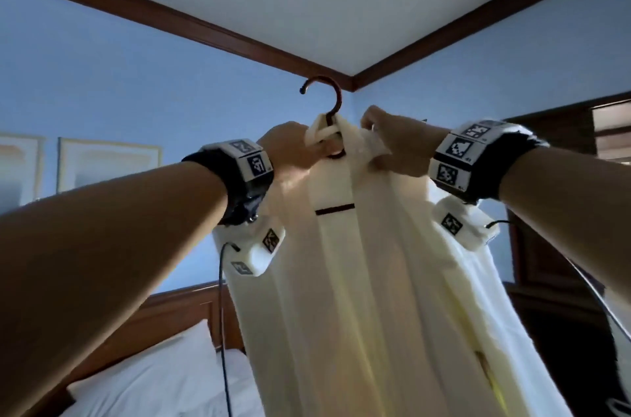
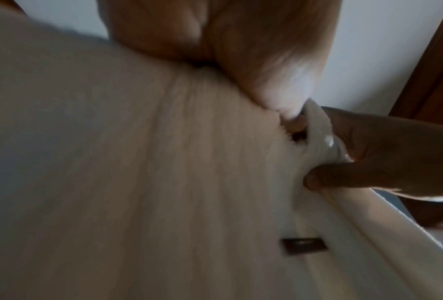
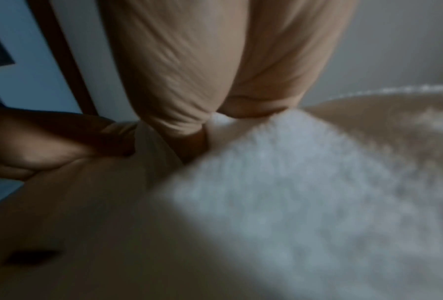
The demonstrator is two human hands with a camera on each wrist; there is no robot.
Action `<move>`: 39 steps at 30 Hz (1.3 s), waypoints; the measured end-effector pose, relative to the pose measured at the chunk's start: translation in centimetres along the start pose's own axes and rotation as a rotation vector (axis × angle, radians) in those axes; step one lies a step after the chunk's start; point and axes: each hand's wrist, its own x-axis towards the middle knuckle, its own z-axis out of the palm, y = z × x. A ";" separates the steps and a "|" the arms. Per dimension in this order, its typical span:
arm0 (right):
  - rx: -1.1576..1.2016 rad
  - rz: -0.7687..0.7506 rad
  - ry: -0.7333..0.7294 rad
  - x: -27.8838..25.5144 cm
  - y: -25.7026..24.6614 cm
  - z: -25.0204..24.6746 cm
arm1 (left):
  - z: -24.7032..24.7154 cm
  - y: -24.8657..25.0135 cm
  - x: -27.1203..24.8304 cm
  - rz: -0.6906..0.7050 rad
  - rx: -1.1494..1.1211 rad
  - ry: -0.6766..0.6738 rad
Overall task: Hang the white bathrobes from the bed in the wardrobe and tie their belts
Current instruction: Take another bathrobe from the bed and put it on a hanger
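A white bathrobe (image 1: 358, 280) hangs in the air in front of me on a dark wooden hanger (image 1: 333, 99), whose hook sticks up above the collar. My left hand (image 1: 293, 147) grips the collar and the hanger's neck on the left. My right hand (image 1: 386, 140) pinches the collar fabric on the right. In the left wrist view my left hand (image 2: 253, 67) holds the bathrobe (image 2: 138, 182) and my right hand (image 2: 369, 154) pinches the collar. In the right wrist view my right hand (image 3: 215, 91) grips the fluffy bathrobe (image 3: 292, 203), with my left hand (image 3: 56, 142) beside it.
The bed (image 1: 143, 382) with white pillows and a wooden headboard (image 1: 170, 314) lies low on the left. Dark wooden furniture (image 1: 563, 246) stands at the right. Framed pictures (image 1: 102, 164) hang on the blue wall. Cables (image 1: 222, 314) dangle from both wrists.
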 end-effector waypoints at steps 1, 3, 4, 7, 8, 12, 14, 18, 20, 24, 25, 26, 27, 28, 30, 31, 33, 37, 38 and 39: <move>0.078 0.011 -0.014 -0.9 0.3 1.5 | 0.4 0.0 -0.6 -0.015 0.019 -0.006; 0.241 0.032 -0.020 -2.4 0.1 5.0 | 0.5 -0.9 -2.4 -0.053 0.055 -0.002; 0.302 0.049 -0.012 -2.9 -0.3 7.1 | 0.4 -1.7 -3.5 -0.085 0.073 0.001; 0.437 0.162 -0.019 -5.0 -3.3 13.7 | -1.5 -6.1 -7.8 -0.221 0.171 0.029; 0.514 0.195 -0.048 -5.9 -4.8 16.2 | -2.7 -7.9 -9.7 -0.263 0.205 0.047; 0.851 0.164 -0.383 -10.9 -13.7 25.4 | -10.0 -15.2 -19.5 -0.507 0.310 0.152; 0.902 0.074 -0.564 -13.9 -20.4 30.0 | -14.1 -18.4 -25.8 -0.622 0.385 0.205; 0.984 -0.025 -0.845 -22.1 -37.0 39.7 | -23.2 -23.4 -41.7 -0.838 0.509 0.293; 0.920 -0.144 -0.950 -27.2 -45.8 41.4 | -28.1 -25.1 -51.1 -0.986 0.558 0.346; 0.605 -0.419 -1.177 -38.8 -62.1 41.1 | -35.7 -25.4 -71.2 -1.326 0.692 0.448; 0.561 -0.488 -1.216 -41.8 -65.5 40.8 | -36.9 -24.7 -76.2 -1.407 0.740 0.456; 0.543 -0.556 -1.251 -44.9 -68.4 40.7 | -37.9 -23.7 -81.1 -1.477 0.777 0.449; 0.535 -0.626 -1.283 -47.7 -70.8 40.6 | -38.6 -22.6 -85.9 -1.540 0.789 0.429; 0.524 -0.694 -1.323 -50.4 -72.6 40.5 | -38.9 -21.2 -90.6 -1.613 0.785 0.409; 0.470 -0.811 -1.409 -54.9 -74.8 40.5 | -38.5 -18.4 -98.4 -1.754 0.757 0.405; 0.423 -0.865 -1.430 -56.5 -75.3 40.6 | -37.8 -17.2 -101.3 -1.800 0.740 0.409; 0.322 -0.967 -1.434 -59.0 -75.4 40.8 | -36.2 -15.6 -105.1 -1.887 0.702 0.428; 0.194 -1.037 -1.383 -61.7 -74.2 41.9 | -32.5 -15.3 -108.0 -1.904 0.613 0.476; 0.170 -1.038 -1.383 -62.0 -73.8 42.5 | -31.5 -15.6 -108.2 -1.889 0.587 0.496; 0.151 -1.042 -1.380 -62.1 -73.3 42.9 | -30.5 -15.9 -108.3 -1.885 0.562 0.517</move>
